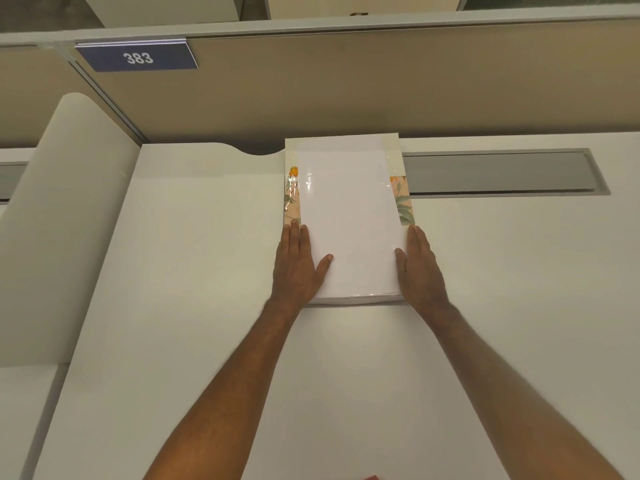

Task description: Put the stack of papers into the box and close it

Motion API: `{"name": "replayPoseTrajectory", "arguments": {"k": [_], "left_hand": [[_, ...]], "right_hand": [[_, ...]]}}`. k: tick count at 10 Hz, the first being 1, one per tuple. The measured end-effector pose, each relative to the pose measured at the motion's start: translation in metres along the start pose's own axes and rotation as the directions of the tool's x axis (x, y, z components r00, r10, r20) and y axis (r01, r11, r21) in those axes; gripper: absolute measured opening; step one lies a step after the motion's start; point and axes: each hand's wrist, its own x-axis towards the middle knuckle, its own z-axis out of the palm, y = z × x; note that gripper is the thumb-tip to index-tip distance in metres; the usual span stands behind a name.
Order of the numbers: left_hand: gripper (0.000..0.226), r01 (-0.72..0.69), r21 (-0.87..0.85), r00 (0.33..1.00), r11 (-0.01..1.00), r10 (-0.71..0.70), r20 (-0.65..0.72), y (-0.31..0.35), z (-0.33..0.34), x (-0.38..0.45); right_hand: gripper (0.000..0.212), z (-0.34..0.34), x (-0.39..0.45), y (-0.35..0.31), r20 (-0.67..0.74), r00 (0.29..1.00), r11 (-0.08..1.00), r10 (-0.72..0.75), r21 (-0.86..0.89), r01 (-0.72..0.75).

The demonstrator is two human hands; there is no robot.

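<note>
A thick stack of white papers (pixel 349 216) lies lengthwise on the white desk (pixel 207 271). Its far part rests over a box (pixel 402 202) with a floral print, of which only strips show at the left and right, plus a cream far edge. My left hand (pixel 298 265) presses the stack's near left side, thumb on top. My right hand (pixel 419 268) holds the near right side the same way. I cannot tell whether the stack sits in the box or on it.
A beige partition (pixel 346 88) with a blue sign reading 383 (pixel 138 57) closes off the desk's far side. A grey cable slot (pixel 502 173) runs right of the box. A curved white panel (pixel 65 202) stands at the left. A small red thing (pixel 371 477) peeks in at the bottom edge.
</note>
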Motion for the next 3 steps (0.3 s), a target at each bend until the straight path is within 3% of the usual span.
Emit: {"name": "replayPoseTrajectory", "arguments": {"k": [3], "left_hand": [[0.080,0.028,0.009,0.999,1.000,-0.028,-0.027,0.0054,-0.0068,-0.0049]], "right_hand": [[0.061,-0.0084,-0.0040,-0.0070,-0.021,1.000,1.000,0.003,0.011,-0.003]]}}
